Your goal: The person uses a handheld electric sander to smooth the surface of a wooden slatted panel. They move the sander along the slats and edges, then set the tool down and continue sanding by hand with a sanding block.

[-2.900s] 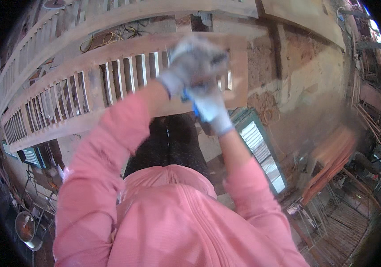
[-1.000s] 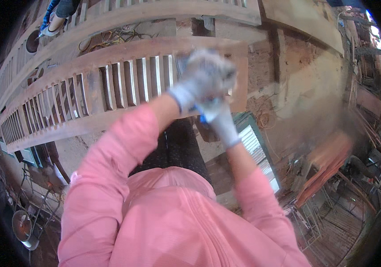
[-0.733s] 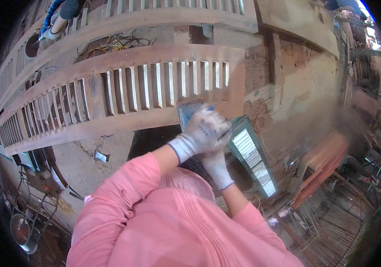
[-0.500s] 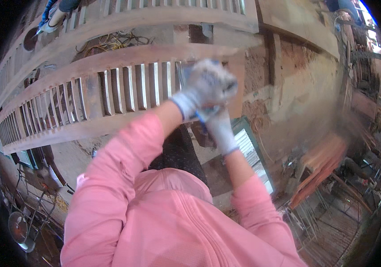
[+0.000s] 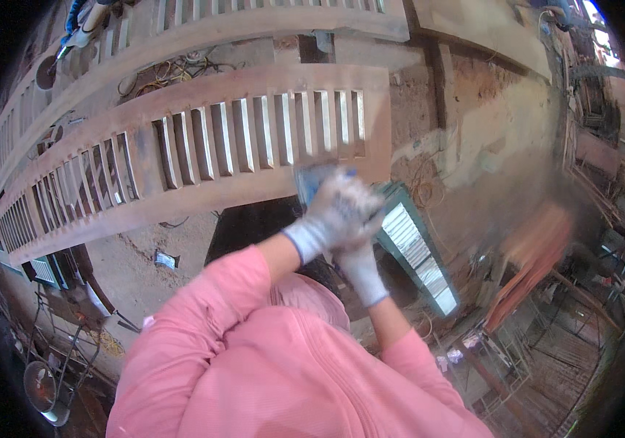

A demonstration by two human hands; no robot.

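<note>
A long wooden slatted frame [image 5: 203,157] lies across the upper middle of the view. Both my gloved hands are pressed together at its lower right end. My left hand [image 5: 336,213], in a grey-white glove, is closed over a blue pad-like tool [image 5: 311,181] whose top edge shows above the fingers, against the frame's lower rail. My right hand [image 5: 361,269] sits directly beneath, clasped up against the left hand and the tool. Motion blurs both hands. My pink sleeves and hoodie fill the lower middle.
A second slatted frame [image 5: 269,18] lies beyond the first. A green-framed louvred panel [image 5: 418,252] is to the right of my hands, beside a brick and plaster wall [image 5: 473,95]. Another person's shoes [image 5: 82,14] show top left. A fan [image 5: 41,383] stands lower left, metal racks [image 5: 546,350] lower right.
My clasped hands have swung up and down over the frame's right end; since half a second ago they have dropped from the slats to the lower rail.
</note>
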